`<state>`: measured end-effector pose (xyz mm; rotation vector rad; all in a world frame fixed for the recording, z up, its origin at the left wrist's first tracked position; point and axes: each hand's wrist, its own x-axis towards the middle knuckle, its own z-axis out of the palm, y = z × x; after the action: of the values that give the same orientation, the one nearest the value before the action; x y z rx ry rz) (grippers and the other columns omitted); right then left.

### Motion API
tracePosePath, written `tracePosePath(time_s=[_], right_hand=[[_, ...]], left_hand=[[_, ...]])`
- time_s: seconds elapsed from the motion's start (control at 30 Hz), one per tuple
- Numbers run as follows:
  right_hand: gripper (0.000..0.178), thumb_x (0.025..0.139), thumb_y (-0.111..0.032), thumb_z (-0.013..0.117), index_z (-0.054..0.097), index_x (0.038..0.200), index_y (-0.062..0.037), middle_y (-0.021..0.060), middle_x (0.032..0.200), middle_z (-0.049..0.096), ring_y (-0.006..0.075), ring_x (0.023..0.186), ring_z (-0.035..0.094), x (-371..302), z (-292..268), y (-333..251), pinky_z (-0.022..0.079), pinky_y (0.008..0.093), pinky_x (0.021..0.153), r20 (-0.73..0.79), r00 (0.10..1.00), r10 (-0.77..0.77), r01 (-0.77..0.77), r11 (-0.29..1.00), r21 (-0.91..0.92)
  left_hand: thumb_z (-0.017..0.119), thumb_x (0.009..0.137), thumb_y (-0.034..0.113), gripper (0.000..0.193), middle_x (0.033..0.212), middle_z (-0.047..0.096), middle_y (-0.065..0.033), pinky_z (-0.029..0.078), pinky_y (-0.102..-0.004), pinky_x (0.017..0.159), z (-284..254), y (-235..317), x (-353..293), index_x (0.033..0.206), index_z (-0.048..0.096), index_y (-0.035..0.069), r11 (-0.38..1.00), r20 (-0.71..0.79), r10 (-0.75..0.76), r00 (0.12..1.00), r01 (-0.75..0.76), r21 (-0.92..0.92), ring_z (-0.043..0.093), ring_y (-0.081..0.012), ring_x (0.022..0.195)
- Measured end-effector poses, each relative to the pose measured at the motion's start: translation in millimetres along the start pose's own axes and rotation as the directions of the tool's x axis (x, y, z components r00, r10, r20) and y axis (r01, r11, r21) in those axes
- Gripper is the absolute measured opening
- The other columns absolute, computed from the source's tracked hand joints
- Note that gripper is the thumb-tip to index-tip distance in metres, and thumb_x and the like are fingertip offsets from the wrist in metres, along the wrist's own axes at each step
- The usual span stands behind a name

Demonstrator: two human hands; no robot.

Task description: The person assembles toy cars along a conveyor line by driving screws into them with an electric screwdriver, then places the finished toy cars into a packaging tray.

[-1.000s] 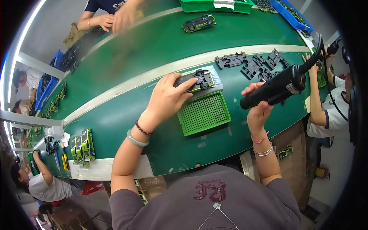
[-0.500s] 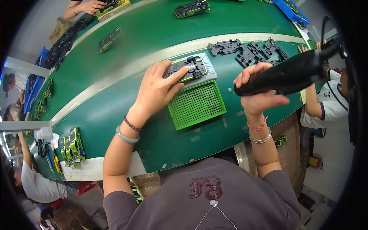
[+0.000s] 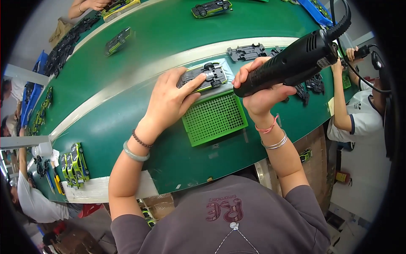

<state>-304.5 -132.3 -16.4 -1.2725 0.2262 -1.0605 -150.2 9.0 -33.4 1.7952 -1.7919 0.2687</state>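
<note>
An upside-down toy car (image 3: 217, 76) with a dark underside and lime-green edge lies on a pale blue pad (image 3: 227, 64). My left hand (image 3: 169, 95) is closed around its left end, the index finger stretched over the underside. In my right hand (image 3: 264, 93) is a black electric screwdriver (image 3: 292, 59), gripped near its lower end, with a cable running off its top. It is tilted, up and to the right of the car. Its tip is not visible.
A green perforated basket (image 3: 216, 116) sits just in front of the car. Black chassis pieces (image 3: 247, 52) lie behind and right, partly hidden by the screwdriver. Finished-looking toy cars (image 3: 75, 166) stand at the left. Another upturned car (image 3: 211, 8) lies farther back. Co-workers are on both sides.
My right hand has brought the screwdriver leftward, closer to the toy car, and its top end has risen. My left hand keeps its hold on the car.
</note>
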Motion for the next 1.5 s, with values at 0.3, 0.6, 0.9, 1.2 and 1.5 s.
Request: tracePosePath(time_s=[0.3,0.6,0.9,1.2,1.5], right_hand=[[0.093,0.057,-0.09,0.028,0.043,0.089,-0.0038,0.0091,0.06,0.05,0.0195,0.051,0.053,-1.8,4.2,6.0,0.045,0.0285,0.049,-0.017,1.0,-0.022,0.02,0.997,-0.075],[0.093,0.057,-0.091,0.03,0.044,0.089,-0.0047,0.0085,0.06,0.05,0.0179,0.05,0.051,6.6,2.4,7.0,0.043,0.0287,0.047,0.036,0.998,0.054,-0.049,0.989,-0.136],[0.098,0.056,-0.093,0.022,0.047,0.09,-0.0046,0.0103,0.061,0.051,0.0203,0.05,0.051,31.7,8.8,-29.1,0.044,0.033,0.05,0.013,0.997,-0.073,0.072,0.992,0.105],[0.096,0.058,-0.092,0.025,0.047,0.088,-0.0038,0.0105,0.059,0.051,0.0214,0.05,0.052,52.1,26.3,-7.8,0.043,0.0296,0.048,0.078,0.993,-0.087,0.089,0.996,-0.024],[0.093,0.059,-0.091,0.025,0.046,0.087,-0.0049,0.0088,0.058,0.05,0.0192,0.05,0.052,52.4,24.5,6.7,0.042,0.0268,0.046,0.07,0.994,-0.08,0.087,0.991,-0.106]], left_hand=[[0.068,0.074,0.02,0.047,0.108,0.05,-0.0166,0.044,-0.0422,0.083,0.4,-0.2,1.2,0.119,0.055,0.024,1.0,-0.012,0.006,1.0,-0.006,0.009,0.051,-0.0334,0.095],[0.068,0.073,0.02,0.048,0.108,0.05,-0.0161,0.043,-0.0424,0.085,-2.6,-0.1,2.1,0.12,0.054,0.024,1.0,0.003,0.012,1.0,-0.012,0.006,0.051,-0.0332,0.097],[0.067,0.074,0.016,0.048,0.112,0.049,-0.0182,0.042,-0.0423,0.087,-3.3,-0.3,-2.3,0.12,0.056,0.02,1.0,0.019,0.003,1.0,-0.003,0.011,0.05,-0.0348,0.102],[0.066,0.075,0.017,0.047,0.112,0.049,-0.0174,0.041,-0.0426,0.089,-3.3,1.8,0.6,0.121,0.055,0.02,1.0,0.019,0.007,1.0,-0.007,0.017,0.049,-0.0346,0.102],[0.066,0.075,0.017,0.047,0.111,0.049,-0.0169,0.041,-0.0424,0.088,-2.9,1.0,0.4,0.121,0.055,0.02,1.0,0.019,0.015,1.0,-0.015,0.021,0.049,-0.0343,0.101]])
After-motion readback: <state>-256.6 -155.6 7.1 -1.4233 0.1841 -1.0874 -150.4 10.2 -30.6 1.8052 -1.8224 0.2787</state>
